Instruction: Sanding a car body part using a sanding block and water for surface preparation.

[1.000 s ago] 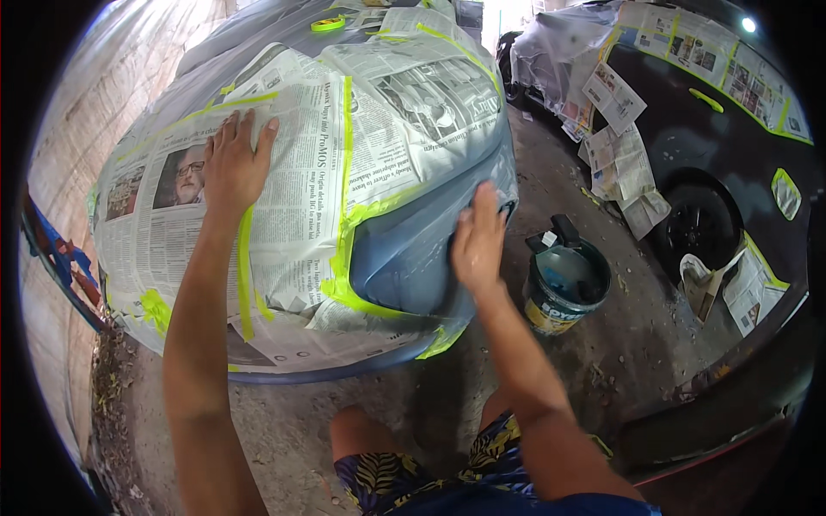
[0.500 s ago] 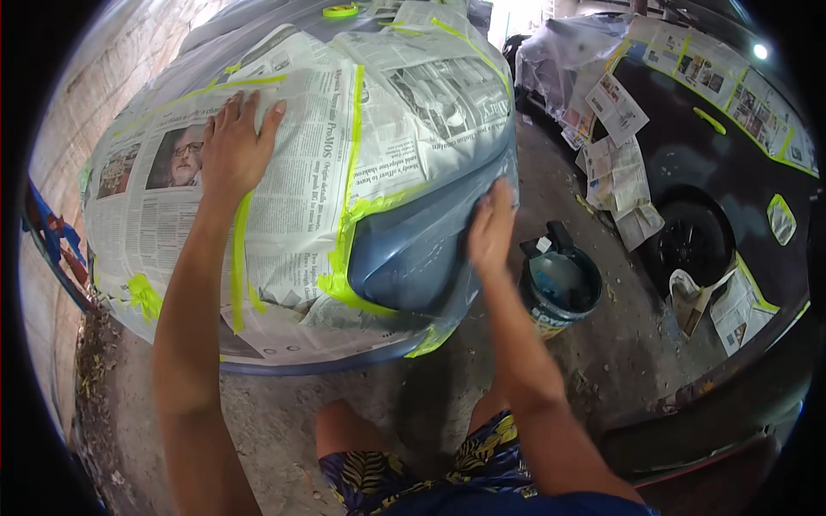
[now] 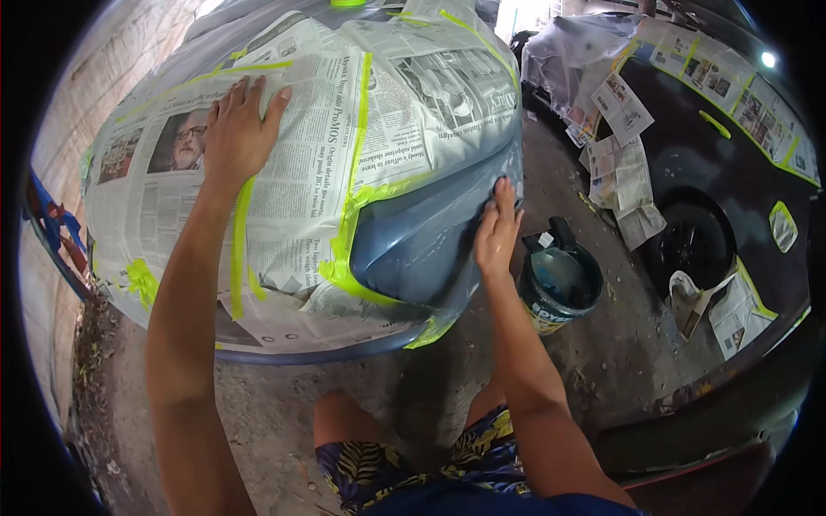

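Observation:
The front of a car is masked with newspaper sheets [image 3: 297, 172] and yellow-green tape [image 3: 354, 142]. My left hand [image 3: 243, 138] lies flat on the newspaper with its fingers stretched and nothing in it. An uncovered blue-grey panel [image 3: 413, 249], wet-looking and streaked in places, shows at the car's right front corner. Against this panel's outer edge rests my right hand [image 3: 496, 230], fingers straight and side by side. A small dark spot shows at its fingertips; whether anything lies under the palm is hidden.
A dark bucket [image 3: 564, 279] of liquid stands on the floor [image 3: 594, 361] right of the panel. Farther right is a dark car [image 3: 671, 129], partly masked with newspaper and plastic sheeting [image 3: 572, 64]. A tape roll [image 3: 348, 3] sits at the top. A pale wall [image 3: 64, 172] runs along the left.
My right hand has slid slightly along the panel's outer edge and shows less blur. The left hand stays on the same newspaper sheet. The view has shifted a little.

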`<state>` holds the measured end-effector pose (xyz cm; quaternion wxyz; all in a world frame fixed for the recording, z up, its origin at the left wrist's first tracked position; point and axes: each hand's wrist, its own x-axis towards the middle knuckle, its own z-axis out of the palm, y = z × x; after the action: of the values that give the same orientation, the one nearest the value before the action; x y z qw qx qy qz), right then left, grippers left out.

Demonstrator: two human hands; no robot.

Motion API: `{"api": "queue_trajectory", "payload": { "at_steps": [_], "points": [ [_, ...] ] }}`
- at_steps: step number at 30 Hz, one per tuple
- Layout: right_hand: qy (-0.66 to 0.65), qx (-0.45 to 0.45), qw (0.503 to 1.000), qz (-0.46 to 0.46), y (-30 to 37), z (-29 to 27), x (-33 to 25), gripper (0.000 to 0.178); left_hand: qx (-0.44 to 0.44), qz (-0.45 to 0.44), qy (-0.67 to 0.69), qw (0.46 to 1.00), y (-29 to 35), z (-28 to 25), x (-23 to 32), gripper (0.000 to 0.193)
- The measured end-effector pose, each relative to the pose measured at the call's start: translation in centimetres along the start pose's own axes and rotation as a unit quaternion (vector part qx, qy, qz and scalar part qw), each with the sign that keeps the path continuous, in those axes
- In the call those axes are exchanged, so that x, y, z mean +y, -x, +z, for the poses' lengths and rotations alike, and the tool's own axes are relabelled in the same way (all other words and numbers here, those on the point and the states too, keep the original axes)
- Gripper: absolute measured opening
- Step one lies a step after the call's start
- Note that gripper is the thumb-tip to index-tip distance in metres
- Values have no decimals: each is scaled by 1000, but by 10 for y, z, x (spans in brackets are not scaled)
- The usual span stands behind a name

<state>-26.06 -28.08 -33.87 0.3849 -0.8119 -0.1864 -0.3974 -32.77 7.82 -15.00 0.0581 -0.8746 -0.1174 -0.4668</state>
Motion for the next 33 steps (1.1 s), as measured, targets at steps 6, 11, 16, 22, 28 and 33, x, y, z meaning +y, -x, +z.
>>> {"api": "queue_trajectory", "payload": {
  "at_steps": [6,11,16,22,28,33],
  "points": [
    [-4,-16,999,-30,8,1,-4,51,11,-4,-2,1000,4,3,-3,72],
    [-11,-11,1000,-10,0,3,-1,47,14,4,10,1000,3,3,-2,73],
    [1,15,1000,19,-16,0,3,49,17,12,-5,1000,3,3,-2,67],
    [-9,20,998,-60,-12,-2,-4,49,9,3,2,1000,3,5,-4,70],
    [-37,45,998,-37,-19,0,1,49,19,1,1,1000,3,4,-1,70],
    [-29,48,998,17,-26,-6,14,47,15,3,-1,1000,3,3,-1,70]
  ]
}}
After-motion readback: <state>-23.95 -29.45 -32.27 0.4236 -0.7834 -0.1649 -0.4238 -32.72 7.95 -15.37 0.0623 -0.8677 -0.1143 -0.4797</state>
